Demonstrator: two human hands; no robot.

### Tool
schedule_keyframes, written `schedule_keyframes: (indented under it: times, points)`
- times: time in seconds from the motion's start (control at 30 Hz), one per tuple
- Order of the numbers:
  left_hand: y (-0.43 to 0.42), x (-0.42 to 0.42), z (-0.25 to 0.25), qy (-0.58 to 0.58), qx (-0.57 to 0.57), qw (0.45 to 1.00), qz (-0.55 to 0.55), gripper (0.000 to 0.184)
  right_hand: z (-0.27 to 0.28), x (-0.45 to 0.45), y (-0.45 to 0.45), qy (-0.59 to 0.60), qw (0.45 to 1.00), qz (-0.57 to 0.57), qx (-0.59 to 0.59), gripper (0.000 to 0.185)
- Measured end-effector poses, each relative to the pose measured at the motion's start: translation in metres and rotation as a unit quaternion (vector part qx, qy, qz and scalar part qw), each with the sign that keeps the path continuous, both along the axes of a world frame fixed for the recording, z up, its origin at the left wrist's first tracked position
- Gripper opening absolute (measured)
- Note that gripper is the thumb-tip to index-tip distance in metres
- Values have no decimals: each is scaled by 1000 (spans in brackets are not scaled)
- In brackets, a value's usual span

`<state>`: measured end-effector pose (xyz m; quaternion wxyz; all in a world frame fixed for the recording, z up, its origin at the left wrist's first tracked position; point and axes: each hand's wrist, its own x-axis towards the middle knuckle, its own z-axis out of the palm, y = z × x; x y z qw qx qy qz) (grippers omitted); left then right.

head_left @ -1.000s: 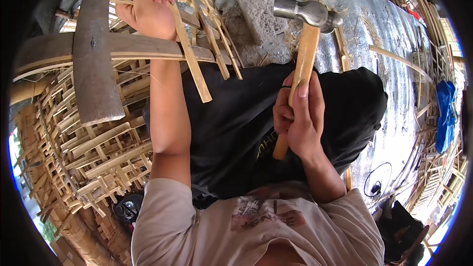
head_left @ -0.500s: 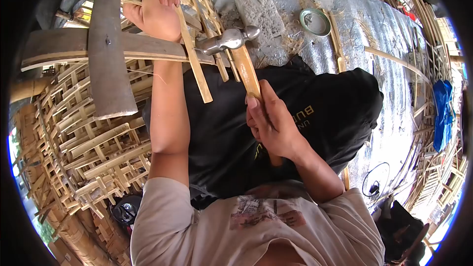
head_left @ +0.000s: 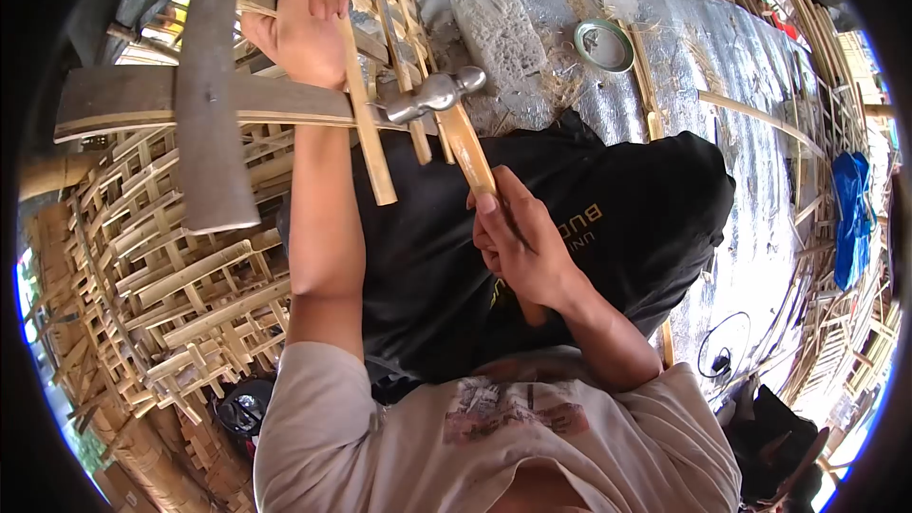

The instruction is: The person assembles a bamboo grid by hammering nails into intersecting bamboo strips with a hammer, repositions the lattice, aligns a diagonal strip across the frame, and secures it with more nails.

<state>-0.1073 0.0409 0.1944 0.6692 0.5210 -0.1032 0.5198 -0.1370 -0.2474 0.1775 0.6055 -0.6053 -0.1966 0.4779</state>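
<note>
My right hand (head_left: 518, 233) is wrapped round the wooden handle of a ball-peen hammer (head_left: 467, 147). The hammer's metal head is at the right end of a curved grey-brown slat (head_left: 114, 100), beside thin bamboo strips (head_left: 366, 123). My left hand (head_left: 306, 14) is closed on the bamboo frame at the upper left, its fingertips round a light piece. A wide grey slat (head_left: 211, 104) crosses the curved one, left of my left forearm. Whether the hammer touches the slat is hard to tell.
A rough stone block (head_left: 499, 28) and a round green-rimmed dish (head_left: 603, 45) lie on the silvery sheet (head_left: 708, 66). Woven bamboo pieces (head_left: 204, 294) stand at the left. A blue bag (head_left: 852, 218) and more bamboo are at the right.
The hammer has swung left and down from above my right knee to the strips, uncovering the dish. The frame with the crossed slats has shifted slightly right, with my left hand still on it.
</note>
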Motion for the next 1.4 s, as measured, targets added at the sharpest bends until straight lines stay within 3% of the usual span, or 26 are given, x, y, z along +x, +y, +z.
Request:
schedule_keyframes:
  times: [0.1, 0.33, 0.5, 0.6, 0.63, 0.77, 1.0, 1.13, 1.17, 1.27, 1.4]
  points:
    - [-26, 7, 8, -1, -21, 998, 64, 12, -6, 1, -6, 65, 995, -68, 16, 26]
    - [-7, 1, 9, -5, -28, 994, 108, 16, -6, 29, -37, 61, 988, -143, 4, 29]
    - [-13, -4, 25, 153, 4, 968, 200, 22, -22, 30, -53, 89, 983, -162, -8, 28]
    - [-19, -6, 45, 153, -185, 960, 147, 20, -24, 32, -58, 99, 979, -177, 2, 27]
    - [-19, -9, 47, 156, -169, 963, 140, 28, -25, 34, -59, 91, 980, -175, 2, 27]
    - [-17, -20, 40, 91, -146, 976, 137, 35, -19, 43, -61, 60, 982, -177, 17, 29]
    - [-20, -74, 61, 66, -181, 966, 170, 26, -12, 49, -54, 36, 977, -208, 43, 21]
    - [-22, -115, 78, -20, -190, 970, 148, 39, -7, 60, -47, -65, 980, -186, 24, 18]
    - [-26, -125, 84, -9, -198, 962, 186, 45, -12, 67, -43, -103, 977, -187, 27, 17]
    - [-32, -149, 83, -30, -168, 960, 223, 43, -12, 80, -30, -208, 961, -182, 25, 17]
    - [-28, -158, 77, -107, -168, 951, 236, 35, -28, 97, -5, -230, 953, -188, 59, 18]
